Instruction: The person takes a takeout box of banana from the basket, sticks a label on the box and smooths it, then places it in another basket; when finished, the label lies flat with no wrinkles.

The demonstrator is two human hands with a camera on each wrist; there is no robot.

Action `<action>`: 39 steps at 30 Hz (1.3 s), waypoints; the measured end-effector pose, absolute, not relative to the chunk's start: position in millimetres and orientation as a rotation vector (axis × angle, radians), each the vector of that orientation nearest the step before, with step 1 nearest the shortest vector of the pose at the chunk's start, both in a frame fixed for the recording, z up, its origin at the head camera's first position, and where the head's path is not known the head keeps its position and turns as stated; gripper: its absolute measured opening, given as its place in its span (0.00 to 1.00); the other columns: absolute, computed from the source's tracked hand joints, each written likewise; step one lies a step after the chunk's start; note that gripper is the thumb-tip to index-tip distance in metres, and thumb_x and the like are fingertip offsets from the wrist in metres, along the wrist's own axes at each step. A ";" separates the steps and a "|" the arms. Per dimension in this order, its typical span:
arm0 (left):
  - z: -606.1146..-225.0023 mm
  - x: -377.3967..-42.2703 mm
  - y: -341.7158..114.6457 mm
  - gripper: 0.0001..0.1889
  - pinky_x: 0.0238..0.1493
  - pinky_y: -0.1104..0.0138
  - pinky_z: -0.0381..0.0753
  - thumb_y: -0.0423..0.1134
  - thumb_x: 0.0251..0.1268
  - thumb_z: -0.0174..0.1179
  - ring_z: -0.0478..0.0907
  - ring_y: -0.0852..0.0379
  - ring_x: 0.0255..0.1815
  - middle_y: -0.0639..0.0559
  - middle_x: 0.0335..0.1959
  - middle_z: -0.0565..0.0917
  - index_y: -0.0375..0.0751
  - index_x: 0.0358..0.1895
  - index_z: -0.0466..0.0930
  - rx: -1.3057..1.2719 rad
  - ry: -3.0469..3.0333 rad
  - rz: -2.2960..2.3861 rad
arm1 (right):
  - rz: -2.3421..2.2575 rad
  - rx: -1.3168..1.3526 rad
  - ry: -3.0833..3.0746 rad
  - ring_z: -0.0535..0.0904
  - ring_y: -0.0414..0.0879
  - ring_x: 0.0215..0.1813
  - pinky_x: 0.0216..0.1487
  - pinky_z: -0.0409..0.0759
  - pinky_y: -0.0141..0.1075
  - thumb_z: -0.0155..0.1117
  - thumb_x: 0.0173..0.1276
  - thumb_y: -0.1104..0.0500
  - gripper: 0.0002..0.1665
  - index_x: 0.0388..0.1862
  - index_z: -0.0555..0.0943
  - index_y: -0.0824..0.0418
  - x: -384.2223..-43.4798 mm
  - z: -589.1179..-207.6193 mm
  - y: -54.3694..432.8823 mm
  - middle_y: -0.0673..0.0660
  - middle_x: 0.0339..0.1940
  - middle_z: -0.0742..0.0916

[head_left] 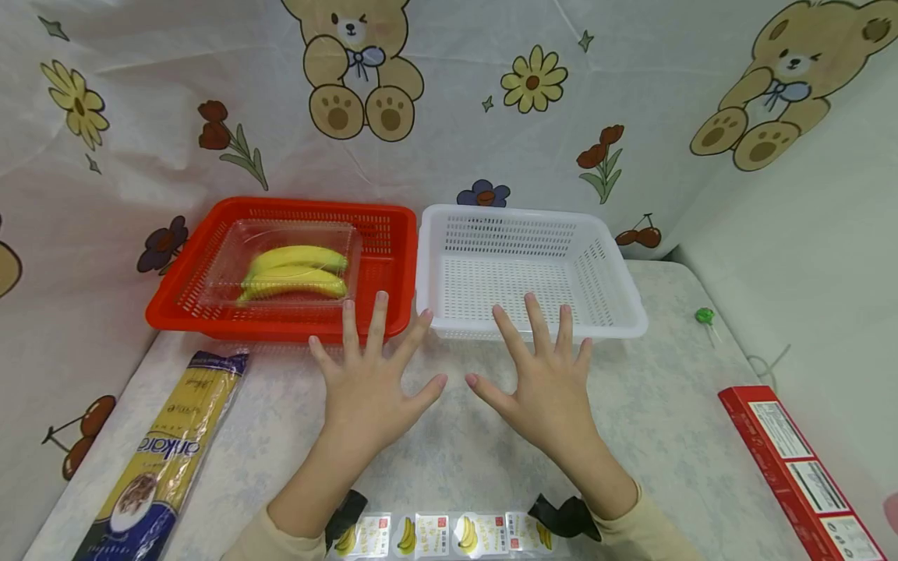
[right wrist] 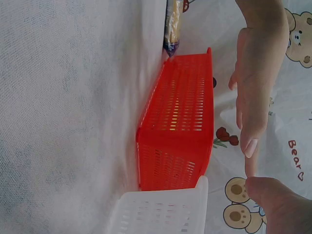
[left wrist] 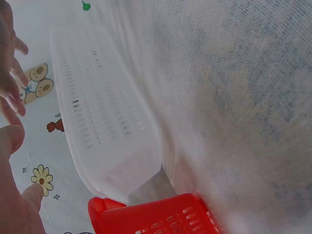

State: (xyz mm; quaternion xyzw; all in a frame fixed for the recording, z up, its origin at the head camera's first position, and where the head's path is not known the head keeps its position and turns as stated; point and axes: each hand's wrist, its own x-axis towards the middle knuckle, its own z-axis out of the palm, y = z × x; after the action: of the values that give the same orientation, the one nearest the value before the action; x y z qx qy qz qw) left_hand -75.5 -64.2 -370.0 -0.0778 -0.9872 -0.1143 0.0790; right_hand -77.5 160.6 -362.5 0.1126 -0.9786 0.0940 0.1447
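Both hands are held over the table, palms down with fingers spread. In the head view my left hand (head_left: 368, 382) has its fingertips overlapping the front rim of the red basket (head_left: 393, 273). My right hand (head_left: 543, 389) reaches toward the white basket (head_left: 631, 312), its fingertips overlapping that basket's front wall. Neither hand holds anything, and the two thumbs point at each other with a gap between. Inside the red basket lies a clear plastic box (head_left: 231, 257) with yellow bananas (head_left: 295, 280) in it. Nothing shows in the white basket.
A long pasta packet (head_left: 168, 444) lies at the left. Banana-printed labels (head_left: 428, 535) lie along the front edge between the wrists. At the right are a red box (head_left: 800, 467) and a small green-topped item (head_left: 705, 316). A printed cloth (head_left: 456, 117) hangs behind the baskets.
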 end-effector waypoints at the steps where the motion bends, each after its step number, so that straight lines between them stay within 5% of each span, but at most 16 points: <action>1: -370.2 -75.4 -64.2 0.44 0.63 0.21 0.31 0.77 0.58 0.48 0.26 0.31 0.81 0.47 0.83 0.35 0.79 0.77 0.41 -0.232 -2.956 -0.342 | 0.270 0.325 -2.819 0.42 0.76 0.79 0.61 0.50 0.82 0.60 0.56 0.22 0.56 0.80 0.56 0.38 -77.2 -362.6 160.6 0.58 0.83 0.52; 22: -363.4 -74.5 -81.8 0.47 0.75 0.33 0.41 0.73 0.59 0.52 0.36 0.36 0.82 0.44 0.83 0.40 0.72 0.79 0.41 -0.254 -2.917 -0.340 | 0.289 0.414 -2.720 0.52 0.72 0.78 0.68 0.59 0.71 0.64 0.56 0.27 0.55 0.79 0.59 0.43 -79.0 -358.9 164.4 0.61 0.81 0.60; 29: -357.7 -77.6 -123.8 0.48 0.75 0.36 0.48 0.69 0.61 0.56 0.38 0.35 0.82 0.40 0.83 0.39 0.64 0.81 0.43 -0.167 -2.881 -0.417 | 0.331 0.534 -2.656 0.61 0.69 0.75 0.68 0.66 0.66 0.65 0.58 0.29 0.53 0.79 0.61 0.45 -89.7 -353.8 157.5 0.63 0.77 0.66; 39: -355.6 -88.6 -210.1 0.52 0.70 0.28 0.44 0.72 0.62 0.51 0.31 0.30 0.81 0.36 0.81 0.32 0.58 0.81 0.34 0.123 -2.917 -0.526 | 0.493 0.667 -2.766 0.59 0.61 0.76 0.70 0.66 0.62 0.60 0.64 0.30 0.49 0.80 0.57 0.41 -120.5 -349.3 121.9 0.58 0.79 0.64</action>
State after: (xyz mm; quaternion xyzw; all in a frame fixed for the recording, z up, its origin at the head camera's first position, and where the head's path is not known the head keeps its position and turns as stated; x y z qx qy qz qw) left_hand -88.6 -210.1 -355.6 0.0413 -0.9795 -0.1767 0.0874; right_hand -120.5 121.9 -349.3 0.2293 -0.9501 0.1693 0.1265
